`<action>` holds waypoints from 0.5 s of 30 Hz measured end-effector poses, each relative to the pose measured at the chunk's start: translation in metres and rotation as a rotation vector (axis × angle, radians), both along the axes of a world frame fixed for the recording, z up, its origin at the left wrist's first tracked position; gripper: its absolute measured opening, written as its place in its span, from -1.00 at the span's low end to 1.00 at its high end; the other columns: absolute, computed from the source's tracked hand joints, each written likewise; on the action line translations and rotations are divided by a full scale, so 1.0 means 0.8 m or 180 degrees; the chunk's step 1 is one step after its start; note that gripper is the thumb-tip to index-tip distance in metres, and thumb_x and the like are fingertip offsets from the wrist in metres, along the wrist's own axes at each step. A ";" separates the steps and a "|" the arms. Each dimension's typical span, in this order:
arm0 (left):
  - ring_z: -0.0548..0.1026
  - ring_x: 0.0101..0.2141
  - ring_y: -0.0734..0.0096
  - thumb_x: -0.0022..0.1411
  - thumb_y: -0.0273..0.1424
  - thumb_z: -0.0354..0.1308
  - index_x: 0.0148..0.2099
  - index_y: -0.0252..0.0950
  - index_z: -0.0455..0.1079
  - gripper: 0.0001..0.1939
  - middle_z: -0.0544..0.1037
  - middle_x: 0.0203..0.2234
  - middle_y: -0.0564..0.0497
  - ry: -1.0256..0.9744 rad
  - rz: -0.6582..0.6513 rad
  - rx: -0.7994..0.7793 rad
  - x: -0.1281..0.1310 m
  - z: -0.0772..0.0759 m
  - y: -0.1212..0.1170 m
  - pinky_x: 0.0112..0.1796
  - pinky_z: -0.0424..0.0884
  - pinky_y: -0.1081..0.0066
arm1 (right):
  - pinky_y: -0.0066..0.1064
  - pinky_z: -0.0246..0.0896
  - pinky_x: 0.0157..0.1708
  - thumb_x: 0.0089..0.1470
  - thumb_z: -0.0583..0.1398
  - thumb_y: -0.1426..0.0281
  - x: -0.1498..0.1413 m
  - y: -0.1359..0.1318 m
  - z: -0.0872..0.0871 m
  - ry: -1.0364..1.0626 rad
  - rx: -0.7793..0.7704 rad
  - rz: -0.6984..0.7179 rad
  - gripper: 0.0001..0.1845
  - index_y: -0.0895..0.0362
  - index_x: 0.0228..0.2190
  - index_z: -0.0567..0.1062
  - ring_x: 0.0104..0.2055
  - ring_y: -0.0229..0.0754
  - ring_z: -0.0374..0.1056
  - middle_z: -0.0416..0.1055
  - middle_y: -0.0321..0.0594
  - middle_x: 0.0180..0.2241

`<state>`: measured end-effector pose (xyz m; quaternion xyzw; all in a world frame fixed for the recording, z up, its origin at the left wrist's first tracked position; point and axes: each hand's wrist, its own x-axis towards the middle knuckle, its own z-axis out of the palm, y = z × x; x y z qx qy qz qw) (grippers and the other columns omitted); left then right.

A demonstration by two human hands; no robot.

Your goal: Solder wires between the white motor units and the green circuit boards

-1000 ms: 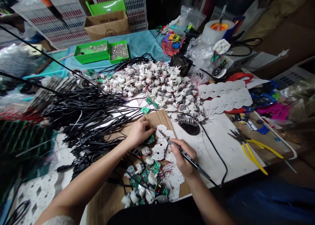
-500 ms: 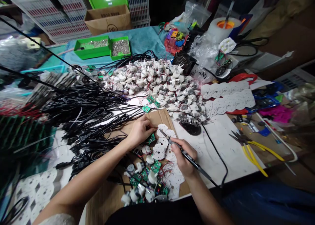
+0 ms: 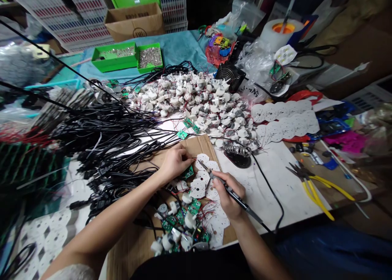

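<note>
My right hand (image 3: 230,193) is closed around a soldering iron (image 3: 235,196), held like a pen. The iron's tip points up and left onto a white scalloped board (image 3: 206,162). Just left of that tip, my left hand (image 3: 177,162) has thumb and fingers pinched; a thin red wire seems to run from the fingertips to the board, though its end is too small to make out. A green circuit board (image 3: 188,172) sits under the left fingertips. Below both hands lie white motors (image 3: 168,241) wired to green boards, on a cardboard sheet (image 3: 125,253).
Behind my hands is a large heap of white motors (image 3: 196,96). Black cables (image 3: 101,129) pile up at left. A soldering iron stand (image 3: 237,152) is beyond my right hand, with yellow-handled pliers (image 3: 315,190) farther right. Green trays (image 3: 114,63) of small metal parts stand at the back.
Both hands and the soldering iron keep nearly the same place. The view has shifted very slightly.
</note>
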<state>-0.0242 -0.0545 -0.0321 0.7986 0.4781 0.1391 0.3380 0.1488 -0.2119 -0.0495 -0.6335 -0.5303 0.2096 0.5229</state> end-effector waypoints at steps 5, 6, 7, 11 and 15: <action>0.43 -0.42 0.46 0.07 -0.49 0.35 -0.49 -0.30 0.48 -0.86 0.47 -0.45 0.07 -0.0062 0.0185 -0.0128 0.003 0.001 0.001 -0.35 0.31 0.46 | -0.36 0.48 -0.36 0.31 0.16 0.39 0.000 0.001 0.000 -0.0005 -0.0011 0.0037 -0.80 0.07 -0.11 0.57 -0.35 -0.17 0.57 0.60 -0.20 -0.27; 0.43 -0.43 0.46 0.07 -0.50 0.35 -0.49 -0.30 0.48 -0.86 0.47 -0.46 0.07 -0.0058 0.0226 -0.0154 0.004 0.001 0.001 -0.35 0.31 0.46 | -0.36 0.48 -0.36 0.31 0.16 0.39 0.001 0.001 -0.002 0.0010 -0.0010 0.0037 -0.80 0.06 -0.11 0.57 -0.36 -0.17 0.57 0.60 -0.20 -0.27; 0.43 -0.43 0.46 0.07 -0.50 0.35 -0.49 -0.30 0.47 -0.86 0.48 -0.46 0.07 -0.0045 0.0257 -0.0175 0.004 0.002 0.001 -0.35 0.30 0.46 | -0.36 0.48 -0.36 0.31 0.16 0.39 0.001 0.000 -0.003 0.0023 -0.0008 0.0031 -0.80 0.06 -0.10 0.57 -0.36 -0.17 0.57 0.60 -0.20 -0.27; 0.44 -0.43 0.44 0.07 -0.48 0.34 -0.50 -0.30 0.47 -0.85 0.48 -0.46 0.05 0.0014 0.0295 -0.0190 0.007 0.002 0.001 -0.36 0.29 0.45 | -0.35 0.48 -0.35 0.31 0.16 0.40 0.001 -0.002 -0.006 0.0018 0.0005 0.0029 -0.80 0.05 -0.10 0.57 -0.37 -0.18 0.56 0.60 -0.20 -0.26; 0.43 -0.44 0.45 0.07 -0.48 0.34 -0.50 -0.30 0.46 -0.85 0.47 -0.46 0.06 -0.0001 0.0310 -0.0186 0.007 0.000 0.001 -0.37 0.29 0.45 | -0.34 0.48 -0.34 0.31 0.16 0.41 0.001 0.000 -0.003 -0.0005 0.0056 0.0027 -0.80 0.06 -0.10 0.57 -0.38 -0.18 0.56 0.60 -0.21 -0.27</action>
